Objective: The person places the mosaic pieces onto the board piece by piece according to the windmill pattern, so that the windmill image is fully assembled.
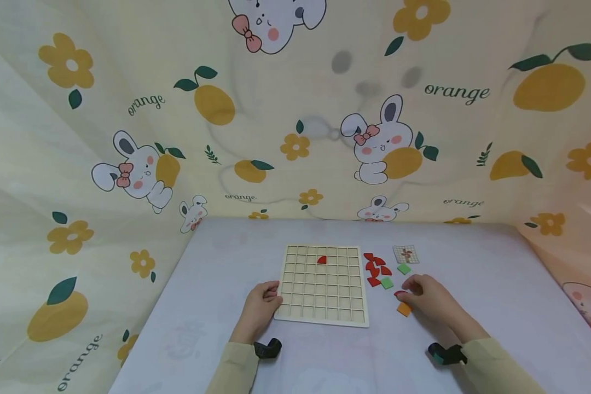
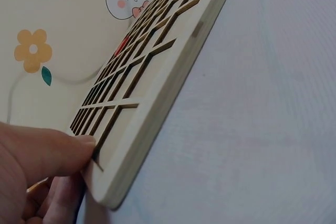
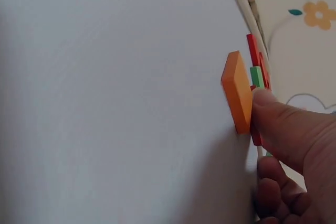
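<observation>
A cream wooden grid board lies on the table, with one red quarter-circle piece in an upper cell. My left hand holds the board at its lower left edge. In the left wrist view the thumb presses the top face, and the other fingers are partly hidden at the side. Right of the board, my right hand has thumb and finger at another red piece, which they seem to pinch; its far side is hidden. An orange square tile lies just beside that thumb.
Several red pieces lie in a cluster along the board's right side. Two green square tiles are near them. Behind stands a small card with a printed grid and red pattern. A patterned cloth hangs behind the table.
</observation>
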`<state>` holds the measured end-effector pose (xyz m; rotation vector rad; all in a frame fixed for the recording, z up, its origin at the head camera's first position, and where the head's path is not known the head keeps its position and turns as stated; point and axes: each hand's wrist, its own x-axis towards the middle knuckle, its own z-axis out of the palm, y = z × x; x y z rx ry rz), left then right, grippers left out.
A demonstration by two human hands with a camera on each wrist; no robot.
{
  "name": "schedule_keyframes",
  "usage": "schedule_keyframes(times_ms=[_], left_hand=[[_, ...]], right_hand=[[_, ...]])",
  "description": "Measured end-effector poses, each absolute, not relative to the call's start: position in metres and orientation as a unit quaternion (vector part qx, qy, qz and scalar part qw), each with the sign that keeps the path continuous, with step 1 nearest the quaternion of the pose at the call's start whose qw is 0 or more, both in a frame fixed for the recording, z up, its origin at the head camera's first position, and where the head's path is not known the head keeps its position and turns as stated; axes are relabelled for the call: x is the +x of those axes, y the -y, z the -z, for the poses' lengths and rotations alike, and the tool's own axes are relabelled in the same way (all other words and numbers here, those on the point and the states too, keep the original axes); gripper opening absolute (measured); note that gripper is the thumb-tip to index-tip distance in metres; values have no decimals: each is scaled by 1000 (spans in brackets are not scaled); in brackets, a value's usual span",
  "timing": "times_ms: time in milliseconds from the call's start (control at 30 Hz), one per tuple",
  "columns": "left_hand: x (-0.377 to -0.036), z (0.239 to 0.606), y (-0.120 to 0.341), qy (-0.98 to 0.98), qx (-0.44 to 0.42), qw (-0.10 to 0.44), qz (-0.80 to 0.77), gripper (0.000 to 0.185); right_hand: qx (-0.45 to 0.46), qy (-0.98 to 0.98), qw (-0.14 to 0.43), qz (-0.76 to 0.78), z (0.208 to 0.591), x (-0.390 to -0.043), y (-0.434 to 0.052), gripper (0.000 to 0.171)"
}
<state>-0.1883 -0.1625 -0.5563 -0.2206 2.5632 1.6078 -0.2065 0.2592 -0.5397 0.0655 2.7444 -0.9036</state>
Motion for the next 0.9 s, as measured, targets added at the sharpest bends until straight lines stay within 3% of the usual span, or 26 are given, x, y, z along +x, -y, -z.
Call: schedule_keyframes(times_ms=[300,900], left_hand=[[-189,559,161,-849,-80,53,-520,45],[-191,561,162,-848,-76,54,-521,44]], right_hand=[[28,-938,124,323,545,-206,-256,28],[37,-937,125,324,540,-201,-245,25]])
